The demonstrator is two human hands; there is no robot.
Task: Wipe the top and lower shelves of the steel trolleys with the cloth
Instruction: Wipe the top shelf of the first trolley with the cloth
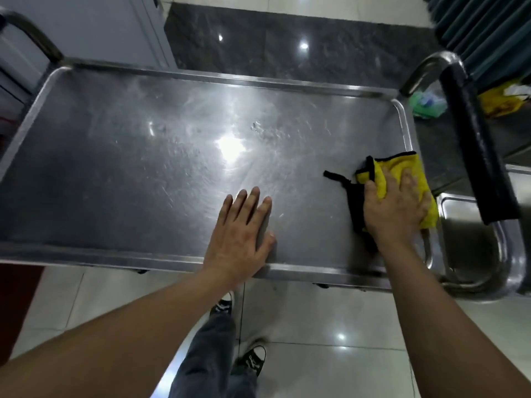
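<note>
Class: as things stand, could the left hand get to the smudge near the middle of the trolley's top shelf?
Probably yes: the left hand lies flat on the top shelf, and only bare steel lies between it and the smudge.

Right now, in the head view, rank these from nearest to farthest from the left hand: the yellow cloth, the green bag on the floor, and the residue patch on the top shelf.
Measured from the left hand, flat on the shelf's near edge:
1. Residue patch, straight ahead, mid-shelf.
2. Yellow cloth, right, under the right hand.
3. Green bag, far right, beyond the trolley.
</note>
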